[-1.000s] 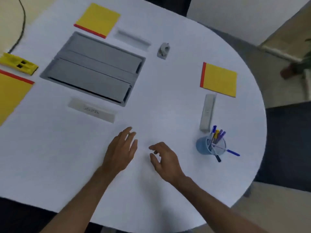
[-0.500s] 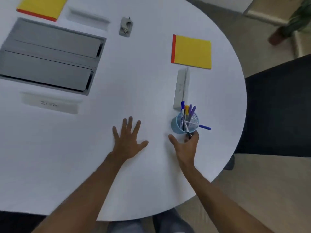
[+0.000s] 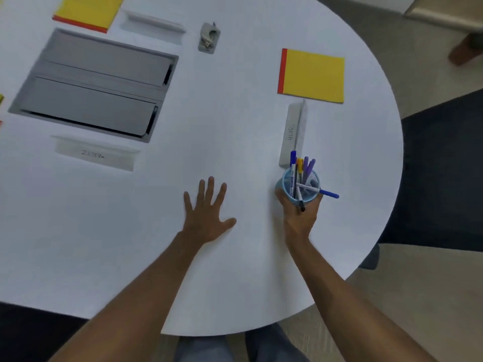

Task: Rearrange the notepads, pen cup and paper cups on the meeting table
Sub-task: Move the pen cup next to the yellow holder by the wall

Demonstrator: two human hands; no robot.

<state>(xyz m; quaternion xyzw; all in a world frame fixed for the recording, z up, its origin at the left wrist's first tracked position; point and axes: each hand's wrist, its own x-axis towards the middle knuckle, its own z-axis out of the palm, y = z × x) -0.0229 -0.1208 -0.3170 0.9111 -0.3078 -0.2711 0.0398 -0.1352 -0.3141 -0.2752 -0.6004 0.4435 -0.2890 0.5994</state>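
Note:
A light blue pen cup (image 3: 300,186) with several pens stands near the right side of the white round table (image 3: 235,126). My right hand (image 3: 299,216) grips the cup from its near side, thumb on the left and fingers on the right. Flat on the table to the left lies my left hand (image 3: 206,215), fingers spread, holding nothing. One yellow notepad with a red edge (image 3: 312,75) lies beyond the cup. Another yellow notepad (image 3: 87,11) lies at the far left top. No paper cups are in view.
A grey cable hatch (image 3: 96,84) is set into the table at the left. White folded name cards sit near the cup (image 3: 292,131), before the hatch (image 3: 95,154) and behind it (image 3: 153,22). A small grey object (image 3: 208,37) lies at the far middle. A dark chair (image 3: 444,165) stands to the right.
My right hand moved right to the pen cup and closed around it. My left hand spread flat on the table. The view shifted to the right.

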